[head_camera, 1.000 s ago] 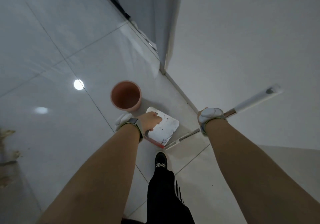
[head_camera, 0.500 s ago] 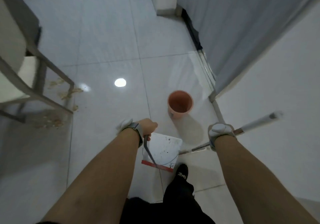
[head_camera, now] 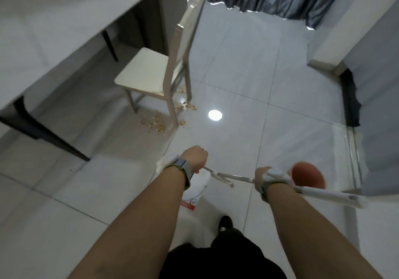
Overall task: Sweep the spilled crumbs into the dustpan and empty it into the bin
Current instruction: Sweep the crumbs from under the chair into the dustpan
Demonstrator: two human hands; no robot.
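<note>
Left hand (head_camera: pixel 195 156) closed around the handle of a white dustpan (head_camera: pixel 197 190) hanging just below it, right hand (head_camera: pixel 262 176) gripping a broom handle (head_camera: pixel 323 195), orange bin (head_camera: pixel 307 175) just beyond it, crumbs (head_camera: pixel 155 123) scattered well ahead beneath a chair (head_camera: pixel 151 73).

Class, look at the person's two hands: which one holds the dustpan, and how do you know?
The left hand: the white dustpan with its red edge hangs below it. The right hand grips the long broom handle instead.
</note>
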